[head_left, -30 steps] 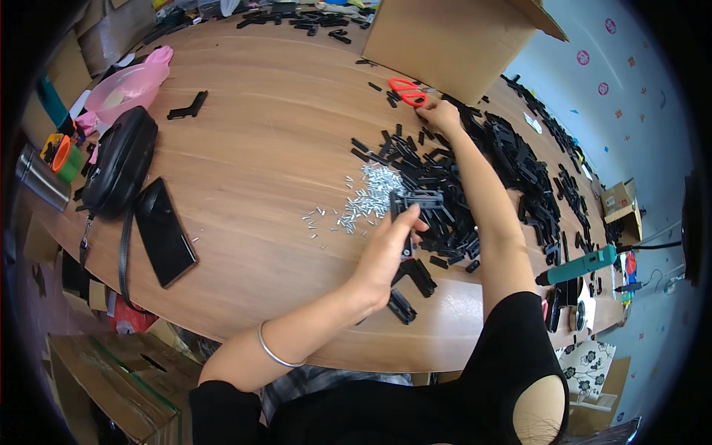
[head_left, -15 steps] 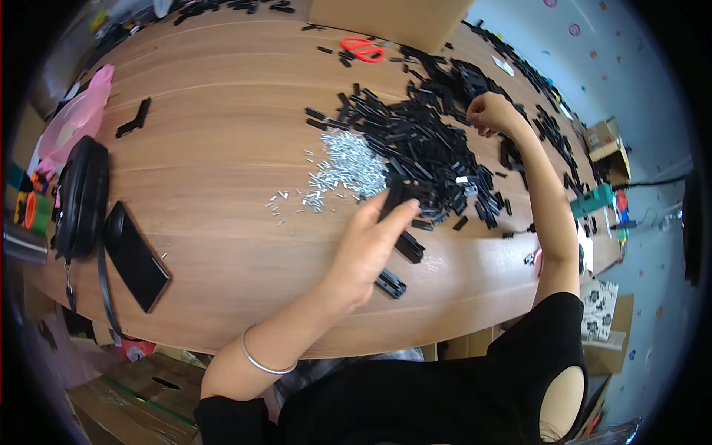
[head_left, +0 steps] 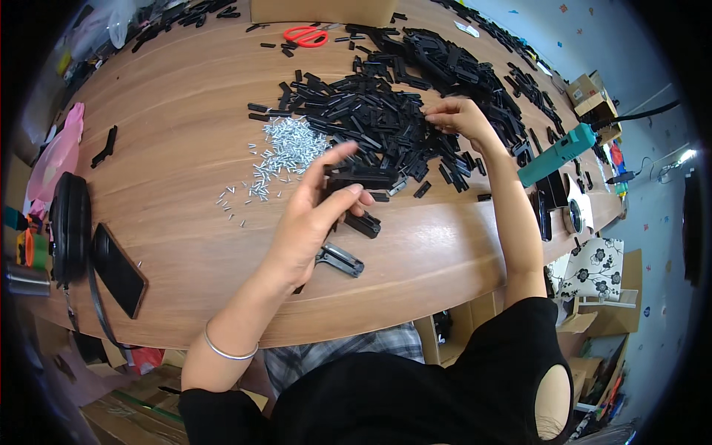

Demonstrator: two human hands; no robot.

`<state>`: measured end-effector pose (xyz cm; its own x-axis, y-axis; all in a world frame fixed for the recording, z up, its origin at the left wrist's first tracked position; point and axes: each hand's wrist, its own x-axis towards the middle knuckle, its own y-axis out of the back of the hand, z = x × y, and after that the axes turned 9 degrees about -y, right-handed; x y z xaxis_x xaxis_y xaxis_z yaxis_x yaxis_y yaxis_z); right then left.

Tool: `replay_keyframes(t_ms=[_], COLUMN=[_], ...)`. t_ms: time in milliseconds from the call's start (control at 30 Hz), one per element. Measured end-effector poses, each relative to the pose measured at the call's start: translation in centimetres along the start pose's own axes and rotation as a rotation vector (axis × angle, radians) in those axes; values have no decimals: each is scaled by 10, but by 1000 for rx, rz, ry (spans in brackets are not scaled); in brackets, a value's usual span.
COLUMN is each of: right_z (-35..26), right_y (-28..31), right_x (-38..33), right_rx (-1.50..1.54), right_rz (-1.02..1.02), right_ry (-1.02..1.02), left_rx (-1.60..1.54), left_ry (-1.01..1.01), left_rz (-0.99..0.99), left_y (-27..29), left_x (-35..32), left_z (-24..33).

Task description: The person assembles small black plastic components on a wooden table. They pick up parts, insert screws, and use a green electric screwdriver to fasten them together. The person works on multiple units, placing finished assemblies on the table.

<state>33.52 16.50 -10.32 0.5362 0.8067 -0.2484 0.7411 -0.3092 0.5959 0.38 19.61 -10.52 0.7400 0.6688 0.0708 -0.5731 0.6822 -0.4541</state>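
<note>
My left hand (head_left: pixel 300 215) holds a black pistol-shaped plastic piece (head_left: pixel 363 176) above the table, thumb across it and index finger lifted off. Two loose dark plastic pieces lie near that hand: a black one (head_left: pixel 365 225) and a greyer, hollow one (head_left: pixel 343 261). Over the right side of a heap of small black plastic parts (head_left: pixel 371 111), my right hand (head_left: pixel 463 120) has its thumb and fingertips drawn together. Whatever sits between those fingertips is too small to make out. Beside the heap, left of it, is a pile of small silver screws (head_left: pixel 285 152).
A teal electric screwdriver (head_left: pixel 560 154) stands close to my right forearm. Red-handled scissors (head_left: pixel 305 35) lie at the back by a cardboard box (head_left: pixel 322 11). To the left are a phone (head_left: pixel 119 271), a black case (head_left: pixel 70 226), a pink bag (head_left: pixel 58 159) and another pistol-shaped piece (head_left: pixel 106 146).
The whole view has shifted, so the table sits further left. My left hand has turned the piece sideways and raised its index finger. My right hand's fingers have stretched toward the heap.
</note>
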Motion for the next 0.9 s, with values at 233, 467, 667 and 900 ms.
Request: replay_keyframes(t_ms=[233,467,667,900], right_z=[-5,-8,-5,31], right_y=[-11,-21,21,49], right_x=[24,13,-25,-46], right_rx=[-398,-354,-588,-801], right_rz=[440,188,508,454], right_ry=[303,348,322,-31], left_rx=[20,25,-66,-43], left_ry=[23,54,49,85], left_rz=[44,48,73,-73], left_y=[1,-1,-11,-18], left_x=[5,3,-2,-11], left_z=[-3,-1,8,1])
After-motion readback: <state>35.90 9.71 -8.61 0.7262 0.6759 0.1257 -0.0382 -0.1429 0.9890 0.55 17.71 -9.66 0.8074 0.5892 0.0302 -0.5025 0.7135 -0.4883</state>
